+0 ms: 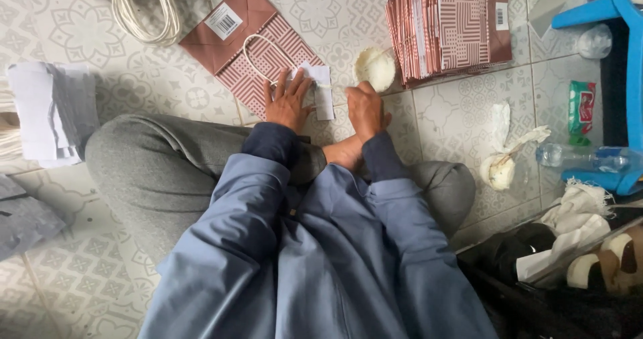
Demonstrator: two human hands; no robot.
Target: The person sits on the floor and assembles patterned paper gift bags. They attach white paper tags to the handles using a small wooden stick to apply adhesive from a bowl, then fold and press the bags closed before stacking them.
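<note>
Bag [258, 47], brown w/ striped lower half, flat on tiled floor [134, 84] just ahead of crossed legs, long axis diagonal from upper left toward lower right, white cord handle looped over striped part. Left hand [288, 101] pressed palm-down on bag's near end, fingers [280, 83] spread flat, gripping nothing; clearly the nearer hand to bag. White paper strip [324, 91] at bag's near corner, partly under left fingertips, running roughly upright btwn both hands. Right hand [365, 108] just right of strip, curled loosely, knuckles up; can't tell whether anything pinched underneath. Small round white tub [375, 68] touching or just beyond right fingertips, up and right of bag's end. Stack of same folded bags [449, 24] further right, well apart from left hand, near right one. Second bag w/ cord handle [144, 14] at top left edge. Grey-white paper sheets [50, 111] at far left. Crumpled white wad [499, 168], clear bottle [583, 158], green-red pack [581, 108] and blue stool [616, 17] off to right, all beyond reach of either hand as placed.
</note>
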